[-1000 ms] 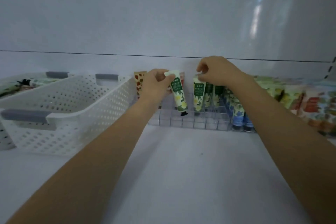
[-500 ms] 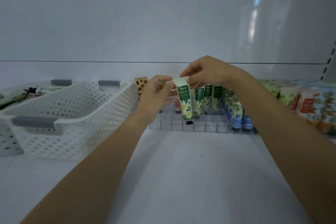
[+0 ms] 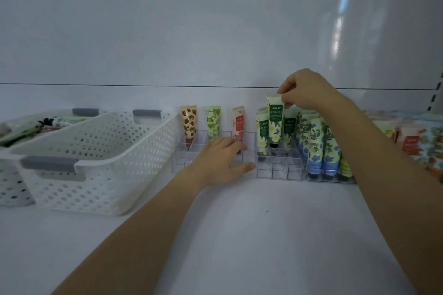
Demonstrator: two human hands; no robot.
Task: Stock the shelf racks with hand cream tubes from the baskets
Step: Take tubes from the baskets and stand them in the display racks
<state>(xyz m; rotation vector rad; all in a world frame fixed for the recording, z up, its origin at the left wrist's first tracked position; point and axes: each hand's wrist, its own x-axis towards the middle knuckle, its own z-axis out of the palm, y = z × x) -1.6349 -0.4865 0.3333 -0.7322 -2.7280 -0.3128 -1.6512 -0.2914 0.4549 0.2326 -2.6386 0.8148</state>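
Fingers (image 3: pixel 287 101): right hand (image 3: pixel 309 91) pinches pale-green flowered tube (image 3: pixel 275 118) by its top; left hand (image 3: pixel 221 161) rests spread on clear plastic rack (image 3: pixel 279 171).
Tube: centre frame, upright, cap at a rack slot's mouth.
Progress: many slots bare; tubes remain in white perforated basket (image 3: pixel 10 188), far left.

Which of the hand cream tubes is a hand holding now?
The green-and-white flower tube, pinched at its top by the right hand and raised above its neighbours, which stand in the clear rack.
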